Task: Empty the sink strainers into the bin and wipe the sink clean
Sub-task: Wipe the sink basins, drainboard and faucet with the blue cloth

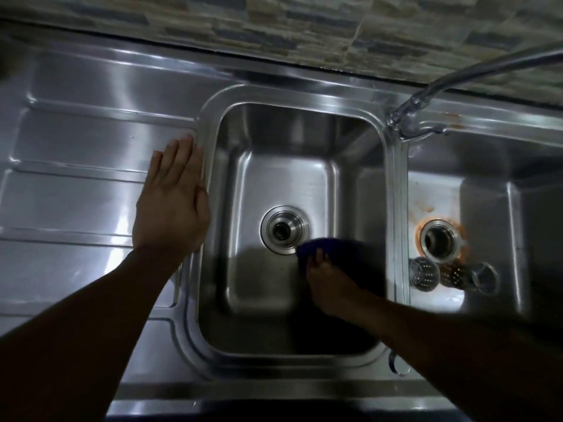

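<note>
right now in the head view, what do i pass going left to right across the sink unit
draining board → left hand → left basin's open drain → blue cloth in the right hand → right basin's stained drain. The two strainers overlap that drain, so I leave them out.

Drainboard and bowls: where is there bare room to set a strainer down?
The drainboard is bare left of the left hand, up to the tiled wall. The middle bowl's floor is free behind its drain. Crowded: the right bowl's near side, where two strainers lie by the stained drain, and around the right hand with the blue cloth.
</note>
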